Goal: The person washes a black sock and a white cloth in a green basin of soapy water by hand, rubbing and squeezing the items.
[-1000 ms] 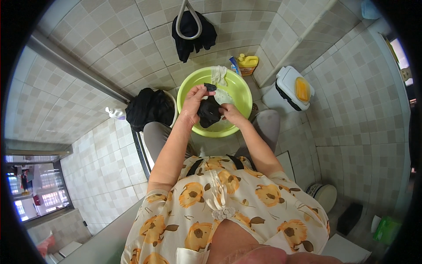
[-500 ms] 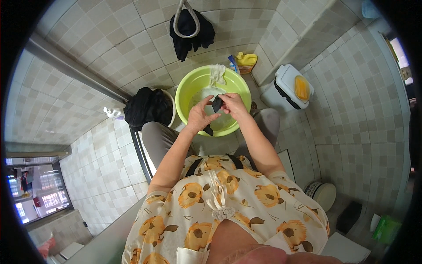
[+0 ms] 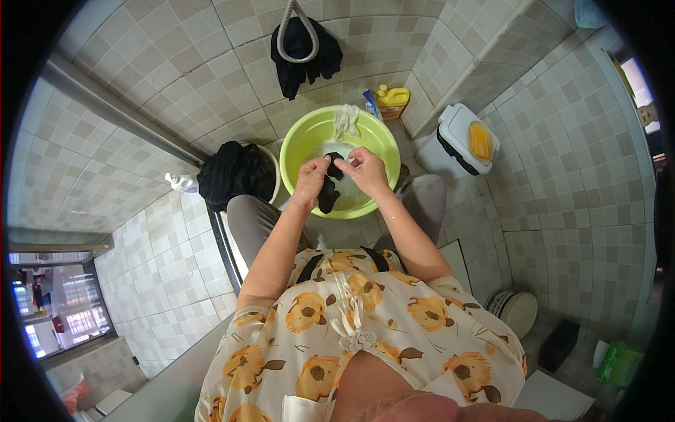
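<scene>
Over the lime-green basin (image 3: 292, 133), my left hand (image 3: 311, 181) pinches a small black cloth that looks like a sock (image 3: 328, 195), its lower part hanging down. My right hand (image 3: 367, 173) is just to the right of it. Its thumb reaches the cloth's upper edge, and the other fingers stand apart from the thumb. Beneath both hands is cloudy, sudsy water (image 3: 351, 197). A whitish cloth (image 3: 346, 121) drapes over the basin's far rim.
Left of the basin, black clothes (image 3: 235, 174) heap in a pale tub, beside a white bottle (image 3: 181, 181). Behind stands a yellow jug (image 3: 394, 100). A white lidded bin (image 3: 457, 137) is at right. Black cloth (image 3: 304, 60) hangs by a shower hose (image 3: 283, 43) at the wall.
The black cloth has passed from my right fingers to my left hand and shifted slightly left. My left hand has closed on it, while my right fingers have spread apart.
</scene>
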{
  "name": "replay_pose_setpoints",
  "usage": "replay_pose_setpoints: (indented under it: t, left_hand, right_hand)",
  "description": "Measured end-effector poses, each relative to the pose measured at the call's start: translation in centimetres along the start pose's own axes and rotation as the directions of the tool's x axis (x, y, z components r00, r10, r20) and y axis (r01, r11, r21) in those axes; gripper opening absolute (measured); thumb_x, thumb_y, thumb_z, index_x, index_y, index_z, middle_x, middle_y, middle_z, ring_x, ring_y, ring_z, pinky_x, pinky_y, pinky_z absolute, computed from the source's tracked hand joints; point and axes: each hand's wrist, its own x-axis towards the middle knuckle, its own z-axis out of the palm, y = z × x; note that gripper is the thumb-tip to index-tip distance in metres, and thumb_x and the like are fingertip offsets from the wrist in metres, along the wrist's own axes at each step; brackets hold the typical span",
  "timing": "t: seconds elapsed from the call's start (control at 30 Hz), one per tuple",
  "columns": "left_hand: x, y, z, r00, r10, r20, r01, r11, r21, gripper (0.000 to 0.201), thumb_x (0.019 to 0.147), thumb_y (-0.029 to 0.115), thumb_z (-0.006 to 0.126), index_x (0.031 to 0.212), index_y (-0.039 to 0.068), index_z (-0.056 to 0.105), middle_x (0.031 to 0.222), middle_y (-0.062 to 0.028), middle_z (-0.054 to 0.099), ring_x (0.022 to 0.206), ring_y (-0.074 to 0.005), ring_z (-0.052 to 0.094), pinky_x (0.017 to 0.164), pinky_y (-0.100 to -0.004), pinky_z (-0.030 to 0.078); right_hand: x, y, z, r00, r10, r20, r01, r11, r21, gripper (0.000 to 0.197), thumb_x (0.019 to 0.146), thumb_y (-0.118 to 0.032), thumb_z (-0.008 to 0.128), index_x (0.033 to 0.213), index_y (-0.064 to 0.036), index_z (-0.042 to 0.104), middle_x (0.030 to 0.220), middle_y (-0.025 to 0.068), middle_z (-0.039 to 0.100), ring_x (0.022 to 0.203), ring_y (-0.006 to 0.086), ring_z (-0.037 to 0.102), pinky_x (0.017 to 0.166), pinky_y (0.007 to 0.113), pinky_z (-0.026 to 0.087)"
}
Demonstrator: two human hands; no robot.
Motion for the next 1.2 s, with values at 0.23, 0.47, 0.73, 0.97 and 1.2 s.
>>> replay_pose_setpoints:
  t: [0.23, 0.47, 0.73, 0.97, 1.2]
  left_hand:
    - [1.0, -1.1, -2.1, 0.994, -0.070, 0.087, 0.068, 0.997, 0.032, 0.019, 0.091, 0.022, 0.056, 0.081, 0.006, 0.062, 0.070, 0.0006, 0.060, 0.057, -0.0092, 0.056, 0.051, -0.0247, 0.048]
    - [-0.4, -0.5, -1.2, 0.960, -0.196, 0.199, 0.231, 0.958, -0.172, 0.013, 0.086, 0.016, 0.059, 0.092, 0.005, 0.059, 0.075, -0.0040, 0.061, 0.058, -0.0125, 0.058, 0.053, -0.0263, 0.050]
    - [2.4, -5.8, -3.9, 0.994, -0.087, -0.073, 0.109, 0.914, 0.391, 0.020, 0.071, 0.000, 0.064, 0.090, 0.000, 0.058, 0.071, -0.0055, 0.059, 0.054, -0.0157, 0.057, 0.048, -0.0287, 0.049]
    - [2.2, -5.2, -2.9, 0.961, -0.273, -0.043, 0.277, 0.950, 0.145, 0.021, 0.078, 0.001, 0.054, 0.098, 0.001, 0.060, 0.080, -0.0074, 0.060, 0.062, -0.0157, 0.058, 0.052, -0.0289, 0.050]
    - [1.5, -6.0, -2.9, 0.999, -0.034, -0.002, 0.033, 0.953, 0.303, 0.009, 0.080, 0.002, 0.057, 0.087, -0.001, 0.062, 0.074, -0.0054, 0.063, 0.057, -0.0135, 0.055, 0.049, -0.0259, 0.043]
  right_hand:
    - [0.4, 2.2, 1.1, 0.985, -0.151, 0.087, 0.127, 0.964, 0.235, 0.017, 0.073, -0.009, 0.069, 0.077, -0.0025, 0.053, 0.064, 0.0035, 0.055, 0.058, 0.0123, 0.052, 0.057, 0.026, 0.043]
    - [0.1, 3.7, 1.2, 0.991, 0.010, 0.137, -0.003, 0.999, -0.052, 0.021, 0.070, -0.004, 0.063, 0.091, -0.0031, 0.060, 0.069, 0.0091, 0.060, 0.065, 0.0230, 0.059, 0.062, 0.034, 0.047]
    - [-0.8, 2.1, 2.5, 0.955, 0.034, 0.294, -0.214, 0.764, 0.608, 0.027, 0.075, 0.000, 0.053, 0.101, -0.0041, 0.058, 0.081, 0.0077, 0.061, 0.071, 0.0135, 0.056, 0.064, 0.027, 0.044]
    - [-1.7, 1.4, 0.9, 0.939, -0.005, 0.345, -0.109, 0.943, 0.313, 0.032, 0.074, -0.006, 0.058, 0.106, -0.0068, 0.054, 0.082, 0.0102, 0.060, 0.074, 0.0159, 0.058, 0.065, 0.030, 0.046]
    - [-1.3, 2.1, 1.9, 0.948, 0.292, 0.123, -0.171, 0.797, -0.579, 0.032, 0.073, -0.012, 0.067, 0.103, -0.0080, 0.058, 0.097, 0.0147, 0.064, 0.092, 0.0324, 0.061, 0.077, 0.042, 0.048]
